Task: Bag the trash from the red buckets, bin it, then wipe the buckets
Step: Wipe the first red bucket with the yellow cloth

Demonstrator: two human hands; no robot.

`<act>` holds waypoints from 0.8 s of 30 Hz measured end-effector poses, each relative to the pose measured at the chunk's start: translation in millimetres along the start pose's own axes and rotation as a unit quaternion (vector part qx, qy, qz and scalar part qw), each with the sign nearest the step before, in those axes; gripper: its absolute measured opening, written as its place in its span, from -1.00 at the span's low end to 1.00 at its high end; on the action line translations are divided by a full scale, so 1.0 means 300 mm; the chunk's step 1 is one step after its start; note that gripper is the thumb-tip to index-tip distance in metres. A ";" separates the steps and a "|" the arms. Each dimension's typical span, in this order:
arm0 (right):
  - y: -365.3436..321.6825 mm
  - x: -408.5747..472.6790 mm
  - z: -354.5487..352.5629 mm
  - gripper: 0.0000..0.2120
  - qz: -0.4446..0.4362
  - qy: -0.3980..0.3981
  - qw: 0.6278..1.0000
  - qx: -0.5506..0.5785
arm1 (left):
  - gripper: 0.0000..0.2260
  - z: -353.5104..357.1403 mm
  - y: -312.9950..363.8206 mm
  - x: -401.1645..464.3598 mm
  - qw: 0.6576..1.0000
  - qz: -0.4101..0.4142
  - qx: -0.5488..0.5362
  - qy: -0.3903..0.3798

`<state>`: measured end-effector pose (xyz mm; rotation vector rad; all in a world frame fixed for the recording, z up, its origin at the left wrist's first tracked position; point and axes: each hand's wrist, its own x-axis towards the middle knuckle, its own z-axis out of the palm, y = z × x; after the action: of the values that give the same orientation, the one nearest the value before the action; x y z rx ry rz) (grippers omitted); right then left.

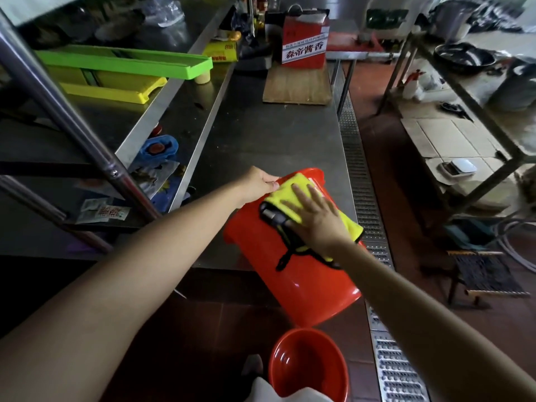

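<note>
Red bucket (293, 256) is tipped on its side at the near edge of the steel table (261, 134), rim pointing away, base hanging over the edge toward the camera. Left hand (256, 182) grips the rim at the far-left side, fingers curled round it. Right hand (314, 216) lies flat, fingers straight, pressing a yellow cloth (293, 187) with black trim against the bucket's outer wall; no clamp on the cloth, just palm pressure. Cloth covers the upper side of the bucket from the rim back to under the wrist.

Second red bucket (309, 365) stands upright on the tiled floor (179, 343) just below, mouth up, looks empty inside.

Further back on the table: wooden board (297, 87) with a red box (304, 43) on it. Green tray (124, 60) and yellow tray (116, 88) on the left shelf. Metal drain grate (365, 198) runs along the floor right of the table.
</note>
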<state>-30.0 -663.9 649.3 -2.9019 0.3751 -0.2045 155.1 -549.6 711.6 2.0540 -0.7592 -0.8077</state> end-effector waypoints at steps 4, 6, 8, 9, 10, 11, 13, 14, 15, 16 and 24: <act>0.156 0.093 -0.047 -0.45 0.218 -0.015 0.941 0.259 | -0.69 -0.013 0.041 0.009 0.999 -0.023 0.037 -0.018; 0.148 0.092 -0.056 -0.50 0.258 -0.012 0.928 0.267 | -0.67 -0.021 0.050 0.017 0.997 -0.043 0.065 -0.011; 0.082 0.050 -0.027 -0.45 0.250 -0.022 0.953 0.168 | -0.71 -0.019 0.056 0.031 0.995 -0.053 0.083 0.006; 0.024 0.015 0.000 -0.43 0.231 -0.019 0.967 0.104 | -0.74 -0.017 0.064 0.034 0.995 -0.058 0.083 0.007; -0.040 -0.024 0.031 -0.43 0.196 -0.010 0.980 0.040 | -0.76 -0.018 0.075 0.037 0.995 -0.065 0.082 0.001; -0.110 -0.067 0.066 -0.44 0.142 -0.007 0.990 -0.021 | -0.76 -0.021 0.089 0.041 0.994 -0.075 0.085 -0.009; -0.227 -0.147 0.138 -0.43 0.019 -0.013 0.992 -0.125 | -0.76 -0.033 0.119 0.050 0.989 -0.092 0.110 -0.039; -0.257 -0.171 0.161 -0.41 -0.024 -0.018 0.987 -0.160 | -0.77 -0.039 0.134 0.054 0.986 -0.097 0.123 -0.055; -0.263 -0.178 0.174 -0.40 -0.045 -0.024 0.984 -0.172 | -0.79 -0.046 0.146 0.059 0.984 -0.102 0.133 -0.069; -0.250 -0.173 0.173 -0.39 -0.050 -0.025 0.985 -0.166 | -0.79 -0.052 0.154 0.064 0.981 -0.107 0.139 -0.081; 0.071 -0.043 -0.013 -0.44 0.185 -0.031 0.979 0.082 | -0.79 -0.081 0.137 0.079 0.968 -0.139 0.158 -0.134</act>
<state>-48.0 -681.4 647.1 -2.6100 0.8320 -0.0800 178.2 -577.2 750.9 2.4028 -0.7971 -1.2052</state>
